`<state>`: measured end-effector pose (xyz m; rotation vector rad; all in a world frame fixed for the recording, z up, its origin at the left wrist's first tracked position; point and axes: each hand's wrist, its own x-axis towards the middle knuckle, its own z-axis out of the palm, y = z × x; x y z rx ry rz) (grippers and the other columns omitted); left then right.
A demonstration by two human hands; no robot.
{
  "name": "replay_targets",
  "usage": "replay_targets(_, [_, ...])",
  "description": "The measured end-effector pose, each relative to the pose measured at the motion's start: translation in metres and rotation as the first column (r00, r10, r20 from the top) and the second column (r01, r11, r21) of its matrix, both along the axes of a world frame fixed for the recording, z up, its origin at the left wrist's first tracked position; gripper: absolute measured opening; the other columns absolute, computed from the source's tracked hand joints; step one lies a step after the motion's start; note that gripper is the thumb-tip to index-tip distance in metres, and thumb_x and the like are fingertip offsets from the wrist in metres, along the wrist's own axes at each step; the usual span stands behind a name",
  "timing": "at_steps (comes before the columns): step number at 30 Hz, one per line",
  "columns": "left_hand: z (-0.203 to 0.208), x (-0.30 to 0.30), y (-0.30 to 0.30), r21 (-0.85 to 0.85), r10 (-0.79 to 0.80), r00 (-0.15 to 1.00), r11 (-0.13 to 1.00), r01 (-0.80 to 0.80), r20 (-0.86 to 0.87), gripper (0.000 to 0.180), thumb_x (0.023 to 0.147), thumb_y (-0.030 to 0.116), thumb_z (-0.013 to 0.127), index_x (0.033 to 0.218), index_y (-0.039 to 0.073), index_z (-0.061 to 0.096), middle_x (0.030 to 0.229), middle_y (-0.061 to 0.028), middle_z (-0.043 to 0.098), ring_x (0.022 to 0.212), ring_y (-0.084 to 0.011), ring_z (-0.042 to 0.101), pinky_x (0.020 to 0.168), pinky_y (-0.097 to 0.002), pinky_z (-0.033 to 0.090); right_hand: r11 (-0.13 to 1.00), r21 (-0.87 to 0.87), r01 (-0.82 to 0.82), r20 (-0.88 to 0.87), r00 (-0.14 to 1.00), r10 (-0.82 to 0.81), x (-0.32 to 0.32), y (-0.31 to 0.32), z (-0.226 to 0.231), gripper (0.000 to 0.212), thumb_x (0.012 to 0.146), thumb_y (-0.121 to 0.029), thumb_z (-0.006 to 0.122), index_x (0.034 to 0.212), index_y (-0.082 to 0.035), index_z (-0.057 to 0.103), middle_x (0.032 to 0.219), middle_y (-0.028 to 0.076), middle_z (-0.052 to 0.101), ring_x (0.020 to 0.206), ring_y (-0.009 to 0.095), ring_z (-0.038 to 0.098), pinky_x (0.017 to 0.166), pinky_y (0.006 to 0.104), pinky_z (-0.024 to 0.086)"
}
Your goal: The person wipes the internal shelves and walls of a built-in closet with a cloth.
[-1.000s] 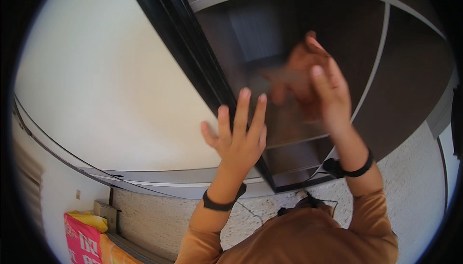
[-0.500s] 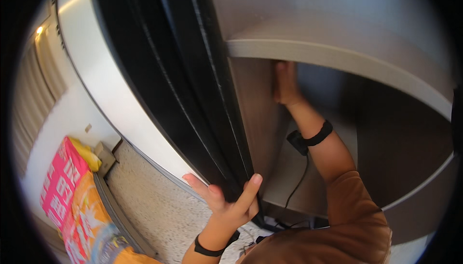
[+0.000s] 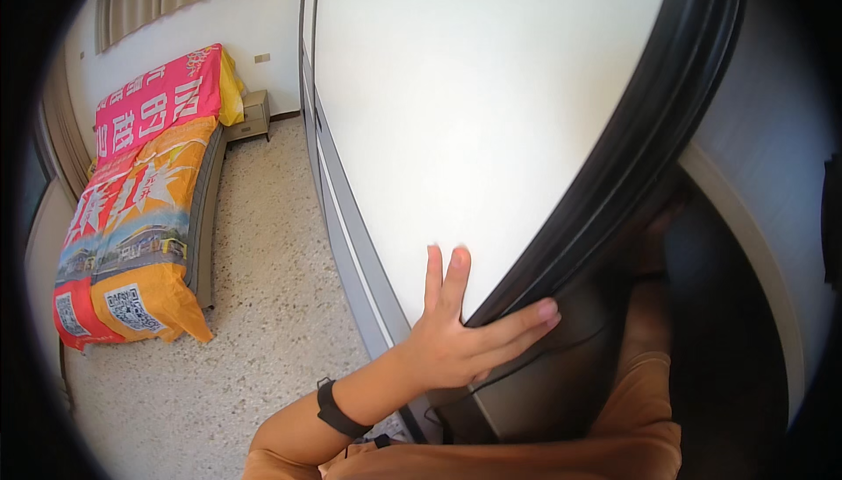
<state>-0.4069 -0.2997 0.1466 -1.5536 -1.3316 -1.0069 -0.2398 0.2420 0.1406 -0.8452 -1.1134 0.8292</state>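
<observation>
A tall white door panel (image 3: 474, 111) with a black ridged edge strip (image 3: 631, 164) fills the middle, beside a dark cabinet interior (image 3: 724, 304). My left hand (image 3: 460, 340) is at the panel's lower edge with its fingers stretched apart. Two fingers point up along the white face and the others reach across the black edge. My right hand (image 3: 655, 232) is inside the cabinet behind that edge, dim and blurred, so its fingers and anything in them cannot be made out. Each wrist has worn a black band, and the left one (image 3: 338, 410) shows plainly now.
At the left, a bed-like piece (image 3: 149, 208) lies under pink, red and orange printed sheets. A small bedside cabinet (image 3: 249, 118) stands beyond it. Speckled floor (image 3: 263, 243) runs between bed and door. A pale curved shelf edge (image 3: 745, 225) crosses the right; a thin cable (image 3: 526, 359) hangs low.
My view has swung left, bringing the white door face and more of the bed into sight. My left hand stays at the door edge; my right hand, earlier against the cabinet's inner side, is now in shadow.
</observation>
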Motion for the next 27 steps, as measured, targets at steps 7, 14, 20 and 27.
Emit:
replay_targets(7, [-0.006,-0.001,-0.009,-0.11,0.032,0.999,0.993,-0.035,-0.027,0.039,0.077,0.014,0.054,0.112,0.016,0.073,0.14,0.0075,0.054,0.136,-0.0655,0.012,0.1,-0.0814,0.013,0.995,0.073,-0.065,-0.256,0.963,0.081,-0.055,-0.049,-0.005,0.042,0.102,-0.034,0.041,0.138,-0.013,0.042,0.13,0.008,0.049,0.123,0.024,0.045,0.107,0.0376,0.034])
replay_targets(14, [-0.002,-0.013,-0.014,-0.013,-0.148,0.988,0.989,0.148,-0.035,0.028,0.073,0.004,0.057,0.093,0.01,0.075,0.125,0.0012,0.064,0.135,-0.0655,0.013,0.102,-0.0806,0.001,0.942,0.29,-0.17,-0.368,0.888,0.274,-0.101,-0.23,0.027,0.041,0.1,-0.024,0.04,0.14,-0.014,0.038,0.133,0.008,0.044,0.115,0.023,0.046,0.101,0.0354,0.037])
replay_targets(20, [-0.018,-0.014,-0.008,-0.099,-0.202,0.978,0.976,0.196,-0.048,0.035,0.076,0.011,0.06,0.109,0.017,0.066,0.139,0.0007,0.053,0.135,-0.0664,0.008,0.097,-0.0828,-0.003,0.947,0.319,-0.04,0.177,0.984,-0.018,-0.106,-0.391,0.011,0.049,0.104,-0.034,0.028,0.149,-0.017,0.026,0.151,0.019,0.022,0.14,0.038,0.023,0.115,0.0442,0.021])
replay_targets(27, [-0.074,-0.03,-0.021,-0.091,-0.252,0.957,0.966,0.241,-0.145,0.028,0.082,0.007,0.057,0.104,0.018,0.068,0.141,0.004,0.052,0.141,-0.059,0.007,0.102,-0.0785,-0.004,0.91,-0.235,-0.342,0.042,0.932,0.361,-0.095,-0.485,-0.095,0.05,0.106,-0.039,0.024,0.151,-0.018,0.017,0.151,0.009,0.018,0.141,0.025,0.023,0.115,0.0353,0.025])
